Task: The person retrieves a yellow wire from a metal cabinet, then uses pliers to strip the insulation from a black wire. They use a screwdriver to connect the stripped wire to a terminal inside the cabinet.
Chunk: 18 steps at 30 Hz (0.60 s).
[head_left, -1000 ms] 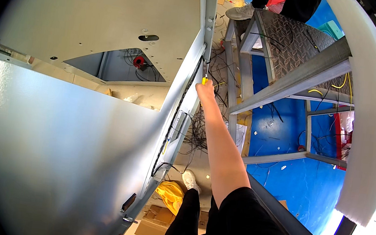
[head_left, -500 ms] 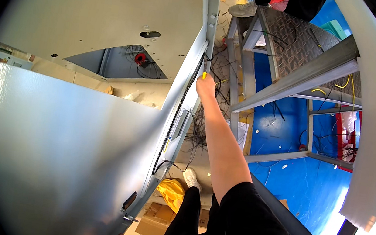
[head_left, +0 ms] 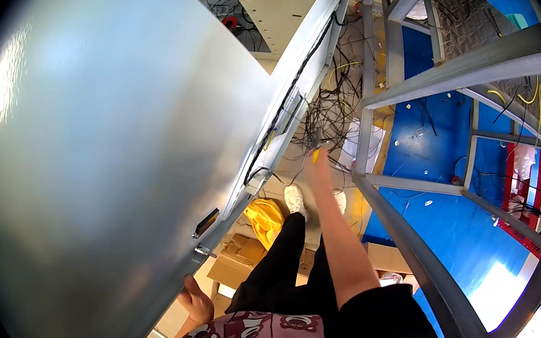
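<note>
A large pale-grey metal cabinet door [head_left: 131, 152] fills the left of the view. Along its edge runs a black cable bundle [head_left: 305, 65] that ends near a latch. My left hand [head_left: 198, 302] is at the door's lower edge beside a small metal bolt [head_left: 205, 251], thumb up and fingers curled against the edge, partly hidden. My right hand [head_left: 318, 168], blurred by motion, is closed round a yellow-handled tool [head_left: 316, 155] whose dark tip points away from me; its exact kind is unclear. It hovers above floor litter, apart from the door.
A heap of black wire offcuts [head_left: 331, 112] lies on the floor beside a white sheet [head_left: 362, 146]. To the right stands a grey metal frame [head_left: 454, 100] over blue flooring [head_left: 422, 140]. A yellow bag [head_left: 265, 220] and cardboard boxes [head_left: 235, 263] sit near my feet.
My right hand has drawn back toward me with the tool, away from the upper cable bundle. My left hand has come further into view at the door edge. The view has shifted.
</note>
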Each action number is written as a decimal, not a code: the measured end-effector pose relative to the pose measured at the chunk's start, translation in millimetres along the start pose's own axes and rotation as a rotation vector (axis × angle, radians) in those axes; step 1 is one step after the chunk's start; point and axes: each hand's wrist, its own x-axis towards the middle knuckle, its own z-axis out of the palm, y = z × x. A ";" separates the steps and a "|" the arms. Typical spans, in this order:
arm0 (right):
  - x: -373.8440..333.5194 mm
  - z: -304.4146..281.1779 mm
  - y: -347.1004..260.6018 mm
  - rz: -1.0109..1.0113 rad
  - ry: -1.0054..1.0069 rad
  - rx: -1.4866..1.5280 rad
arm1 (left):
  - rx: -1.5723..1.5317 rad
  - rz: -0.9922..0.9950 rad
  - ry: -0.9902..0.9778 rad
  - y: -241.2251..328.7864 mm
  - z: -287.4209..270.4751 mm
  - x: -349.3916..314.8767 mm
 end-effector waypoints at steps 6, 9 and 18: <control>-43.3 41.2 -51.3 -0.073 0.067 -0.121 | 0.011 0.026 -0.056 -3.7 -3.1 2.7; -34.1 40.3 -83.2 -0.096 0.141 -0.167 | 0.045 0.021 -0.020 -2.1 2.7 4.7; -21.7 39.5 -84.9 -0.260 0.202 -0.283 | 0.069 0.167 0.018 -13.7 6.9 14.8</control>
